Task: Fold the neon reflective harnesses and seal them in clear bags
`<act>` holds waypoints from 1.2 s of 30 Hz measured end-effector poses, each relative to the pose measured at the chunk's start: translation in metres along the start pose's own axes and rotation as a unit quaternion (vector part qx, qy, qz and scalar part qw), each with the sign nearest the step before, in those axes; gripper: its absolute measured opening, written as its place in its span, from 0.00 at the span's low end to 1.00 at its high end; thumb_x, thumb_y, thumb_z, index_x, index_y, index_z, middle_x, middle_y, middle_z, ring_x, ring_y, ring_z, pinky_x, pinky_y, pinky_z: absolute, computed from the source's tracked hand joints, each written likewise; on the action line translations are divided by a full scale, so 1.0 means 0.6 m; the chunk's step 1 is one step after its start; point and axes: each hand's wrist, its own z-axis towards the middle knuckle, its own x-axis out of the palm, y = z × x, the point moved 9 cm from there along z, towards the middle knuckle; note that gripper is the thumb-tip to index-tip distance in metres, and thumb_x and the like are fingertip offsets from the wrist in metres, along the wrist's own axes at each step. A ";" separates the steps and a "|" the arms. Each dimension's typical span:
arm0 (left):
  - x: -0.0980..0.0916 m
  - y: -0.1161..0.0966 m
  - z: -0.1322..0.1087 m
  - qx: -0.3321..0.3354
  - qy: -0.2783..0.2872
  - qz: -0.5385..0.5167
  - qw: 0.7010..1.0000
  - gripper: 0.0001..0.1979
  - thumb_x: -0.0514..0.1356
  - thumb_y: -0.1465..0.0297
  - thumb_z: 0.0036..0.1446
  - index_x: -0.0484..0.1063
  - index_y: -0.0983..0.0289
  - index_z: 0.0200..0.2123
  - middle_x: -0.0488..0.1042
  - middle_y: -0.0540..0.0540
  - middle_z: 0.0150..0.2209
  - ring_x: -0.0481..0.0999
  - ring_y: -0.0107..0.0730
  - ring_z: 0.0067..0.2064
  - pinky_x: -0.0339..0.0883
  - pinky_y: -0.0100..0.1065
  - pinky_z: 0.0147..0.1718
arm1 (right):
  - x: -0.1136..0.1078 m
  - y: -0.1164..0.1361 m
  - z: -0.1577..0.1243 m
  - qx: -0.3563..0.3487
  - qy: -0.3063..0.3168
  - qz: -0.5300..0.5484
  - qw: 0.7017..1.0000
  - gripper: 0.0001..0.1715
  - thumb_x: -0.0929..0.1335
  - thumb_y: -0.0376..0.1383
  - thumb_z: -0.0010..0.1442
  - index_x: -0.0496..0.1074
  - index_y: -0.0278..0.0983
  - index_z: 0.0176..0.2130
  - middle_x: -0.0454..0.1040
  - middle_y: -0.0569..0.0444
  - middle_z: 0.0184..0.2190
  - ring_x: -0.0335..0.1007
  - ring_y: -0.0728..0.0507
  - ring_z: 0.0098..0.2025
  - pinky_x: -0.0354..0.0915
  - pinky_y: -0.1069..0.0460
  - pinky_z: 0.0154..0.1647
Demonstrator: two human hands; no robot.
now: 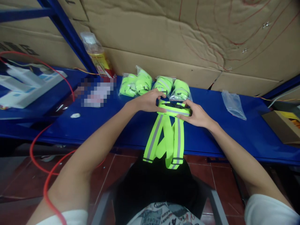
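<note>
Both hands are pinched on the folded top of the neon reflective strap vest (172, 125) at the blue shelf's (234, 131) front edge: left hand (148, 101), right hand (195, 114). I'd say keep thumbs flat so the straps stay stacked, tails hanging off evenly.

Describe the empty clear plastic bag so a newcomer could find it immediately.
On the blue table, look right of the person's right hand. The empty clear bag lies flat and alone near the cardboard wall, unlike the bagged neon-yellow straps, which are stuffed full.
</note>
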 end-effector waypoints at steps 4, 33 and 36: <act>-0.001 -0.012 0.000 0.017 0.007 0.029 0.999 0.25 0.75 0.53 0.48 0.78 0.62 0.44 0.72 0.57 0.45 0.74 0.44 0.45 0.67 0.39 0.43 | -0.007 0.007 -0.001 -0.011 -0.028 -0.006 1.000 0.26 0.74 0.58 0.63 0.67 0.43 0.46 0.77 0.53 0.34 0.71 0.41 0.31 0.64 0.46 0.31; 0.015 0.004 -0.003 0.021 0.100 -0.082 0.991 0.31 0.70 0.55 0.56 0.69 0.61 0.58 0.75 0.57 0.45 0.74 0.35 0.37 0.66 0.37 0.38 | 0.015 0.030 -0.006 -0.007 0.033 -0.028 0.999 0.40 0.68 0.63 0.69 0.66 0.41 0.67 0.75 0.41 0.62 0.76 0.26 0.58 0.75 0.35 0.51; 0.007 -0.012 -0.001 0.047 0.062 -0.017 0.997 0.25 0.68 0.59 0.59 0.73 0.63 0.56 0.74 0.58 0.45 0.74 0.40 0.43 0.68 0.39 0.44 | 0.009 0.017 -0.005 0.012 0.046 0.053 0.997 0.37 0.64 0.63 0.72 0.64 0.46 0.68 0.80 0.48 0.53 0.79 0.33 0.46 0.74 0.40 0.44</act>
